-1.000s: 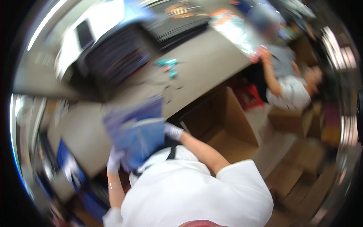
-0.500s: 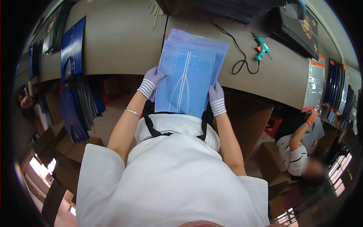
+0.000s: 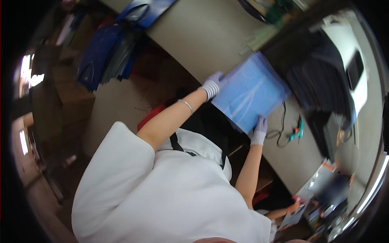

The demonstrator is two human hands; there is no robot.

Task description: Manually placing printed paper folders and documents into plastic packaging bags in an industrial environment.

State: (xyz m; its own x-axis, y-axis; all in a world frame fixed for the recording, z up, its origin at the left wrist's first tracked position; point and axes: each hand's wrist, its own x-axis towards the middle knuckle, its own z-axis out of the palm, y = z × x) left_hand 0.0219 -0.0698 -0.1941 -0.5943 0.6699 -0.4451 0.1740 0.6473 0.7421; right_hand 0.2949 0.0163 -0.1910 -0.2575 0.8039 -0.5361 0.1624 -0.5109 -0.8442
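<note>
A stack of flat blue sheets (image 3: pixel 248 96), printed like denim with pale seam lines, is held between both of my hands at the table's near edge. My left hand (image 3: pixel 215 82), in a lilac glove with a striped cuff, grips the stack's left side. At its lower right edge my right hand (image 3: pixel 260 128), gloved alike, is closed on the stack, some fingers hidden beneath. The sheets are slightly fanned at the far end and blurred by motion.
A teal glue gun (image 3: pixel 298 129) with a black cord lies on the grey table (image 3: pixel 190 36), right of the stack. Dark stacked pieces (image 3: pixel 320 77) stand beyond. Blue handled bags (image 3: pixel 101 52) hang at the left edge. A co-worker's gloved hand (image 3: pixel 295 205) shows at lower right.
My view has swung round to the right. Both hands have carried the stack of sheets away from my body and over the table, still gripping its sides.
</note>
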